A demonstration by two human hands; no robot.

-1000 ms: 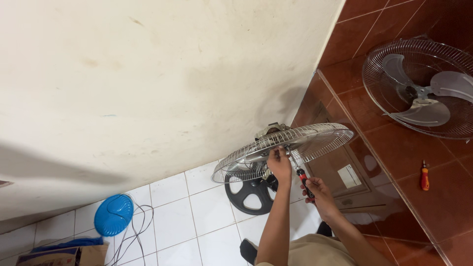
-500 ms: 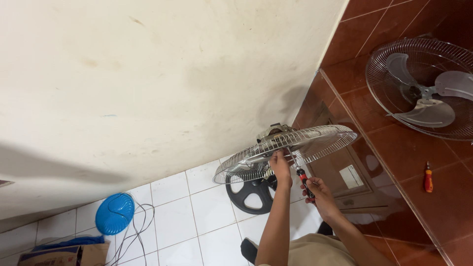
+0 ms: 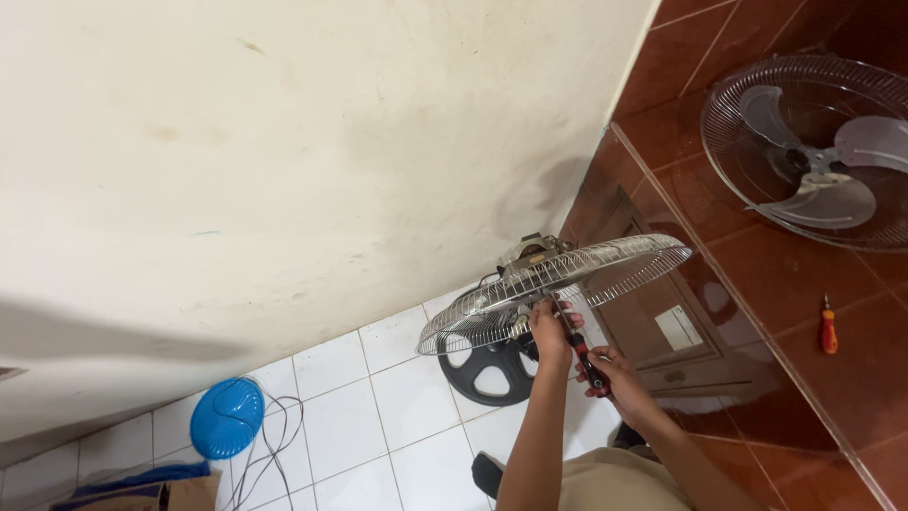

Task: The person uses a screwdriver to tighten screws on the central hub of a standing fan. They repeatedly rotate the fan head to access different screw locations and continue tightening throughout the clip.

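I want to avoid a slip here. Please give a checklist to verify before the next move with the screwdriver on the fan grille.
1. Right hand grips screwdriver handle: ok.
2. Left hand steadies the wire grille: ok.
3. Tip seated in a screw: cannot tell, hidden by the fingers.
4. Round black base flat on white tiles: ok.
5. Spare screwdriver lies apart on the red floor: ok.

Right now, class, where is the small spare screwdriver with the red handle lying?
In the head view the spare screwdriver lies on the red-brown tiled ledge at right, below the bladed fan guard, apart from both hands.
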